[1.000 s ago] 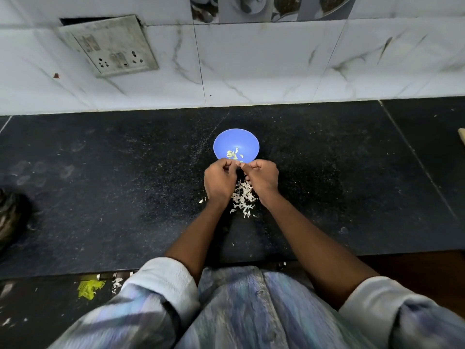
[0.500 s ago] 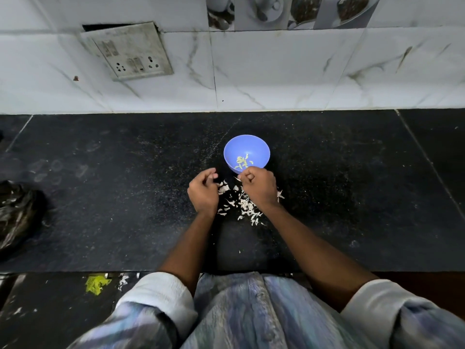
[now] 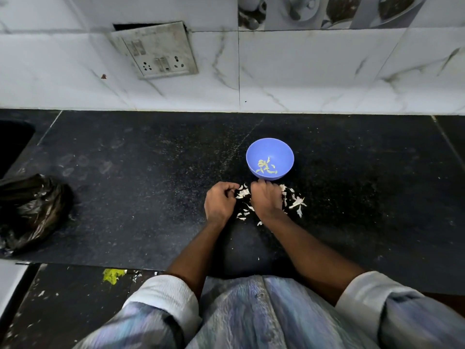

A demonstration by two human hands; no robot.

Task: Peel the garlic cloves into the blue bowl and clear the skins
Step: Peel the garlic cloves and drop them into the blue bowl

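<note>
garlic skins, pale flakes scattered by the blue bowl; both hands' fingers curled, contents unclear.

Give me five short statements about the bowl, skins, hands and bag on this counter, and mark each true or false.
1. The blue bowl holds some peeled garlic pieces. True.
2. The garlic skins lie inside the bowl. False: they lie scattered on the counter.
3. The black plastic bag sits at the counter's left. True.
4. The left hand grips the bowl. False: it is apart from it.
5. The right hand rests flat, fingers straight. False: fingers curled.
</note>
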